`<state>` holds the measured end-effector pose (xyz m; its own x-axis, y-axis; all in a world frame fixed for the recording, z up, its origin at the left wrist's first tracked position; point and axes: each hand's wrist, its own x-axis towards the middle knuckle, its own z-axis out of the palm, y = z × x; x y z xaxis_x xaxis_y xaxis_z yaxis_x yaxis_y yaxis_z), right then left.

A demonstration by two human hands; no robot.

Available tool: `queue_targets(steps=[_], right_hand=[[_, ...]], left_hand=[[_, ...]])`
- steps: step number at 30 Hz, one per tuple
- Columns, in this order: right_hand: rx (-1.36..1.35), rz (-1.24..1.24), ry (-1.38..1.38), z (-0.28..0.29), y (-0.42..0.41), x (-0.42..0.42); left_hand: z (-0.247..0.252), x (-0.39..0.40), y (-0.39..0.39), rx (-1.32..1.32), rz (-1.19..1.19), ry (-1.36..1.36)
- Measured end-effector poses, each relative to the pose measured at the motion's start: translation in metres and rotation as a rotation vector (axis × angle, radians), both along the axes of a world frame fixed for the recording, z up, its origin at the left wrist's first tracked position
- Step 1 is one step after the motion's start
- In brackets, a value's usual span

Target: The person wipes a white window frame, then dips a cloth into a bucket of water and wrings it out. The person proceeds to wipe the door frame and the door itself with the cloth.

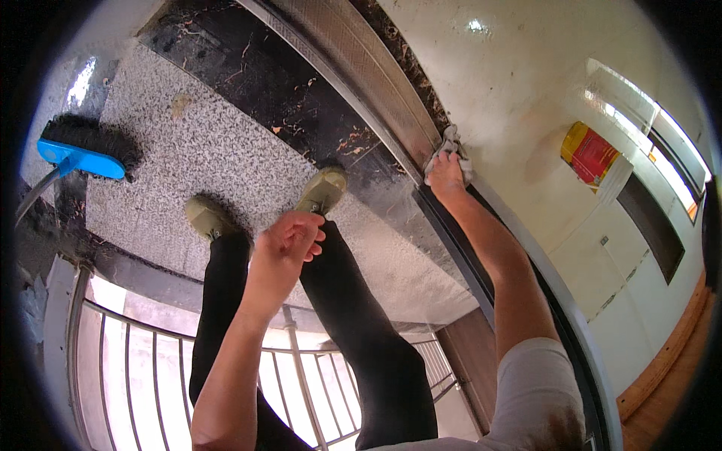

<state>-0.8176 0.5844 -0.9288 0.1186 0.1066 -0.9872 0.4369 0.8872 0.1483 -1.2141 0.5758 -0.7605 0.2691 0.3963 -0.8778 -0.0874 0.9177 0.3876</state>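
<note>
My right hand [447, 176] grips a crumpled pale cloth [450, 147] pressed at the lower end of the brown patterned door frame [389, 84], where it meets a dark marbled strip. My left hand [287, 242] is held in the air above my legs, its fingers loosely curled, with nothing seen in it. Below it are my greenish shoes on a speckled stone floor panel [163, 129]. The cloth is partly hidden by my right fingers.
A blue broom head [82, 159] with black bristles lies at the left. A yellow and red bucket [592, 155] stands on the pale floor at the right. Metal railings [127, 361] run along the bottom. Dark marbled stone [265, 84] borders the speckled panel.
</note>
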Motion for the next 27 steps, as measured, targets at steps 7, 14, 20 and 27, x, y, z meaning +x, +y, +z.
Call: queue_targets(steps=[7,14,20,27], right_hand=[[0.336,-0.028,0.023,0.013,0.036,0.042],[0.131,-0.399,0.148,0.021,-0.004,0.015],[0.089,0.096,0.037,-0.016,-0.009,0.035],[0.501,-0.171,0.261,0.053,0.087,0.072]], left_hand=[[0.007,0.005,-0.005,-0.04,0.052,0.003],[0.005,0.008,0.001,-0.061,0.014,0.031],[0.008,0.003,0.003,-0.03,0.01,0.016],[0.009,0.006,-0.004,-0.041,0.035,-0.004]])
